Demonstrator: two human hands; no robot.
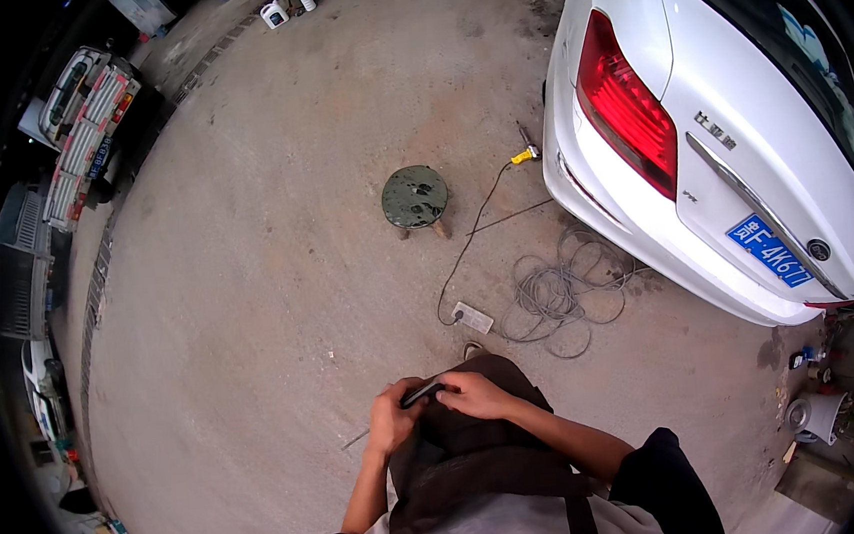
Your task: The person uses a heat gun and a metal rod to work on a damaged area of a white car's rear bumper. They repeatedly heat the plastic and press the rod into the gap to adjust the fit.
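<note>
Both hands are on it: the left hand (394, 417) curls round the outer end of a small, dark, slim object (422, 395), thumb and fingers closed on it, while the right hand (475, 396) pinches the inner end with its fingertips. The object sits just above the dark brown cloth apron (483, 468), too small to read in detail. So the pick-up is done, it seems; whether anything on the object is finished or left to do, I can't tell. Out beyond, a white oblong power strip (473, 318) has a black cord (475, 233) running to a yellow-and-metal hand tool (525, 156), lying unheld near the white car (596, 188). A round green stool (414, 197) stands nearby, grey cable (549, 292) looped loosely beside the strip.
</note>
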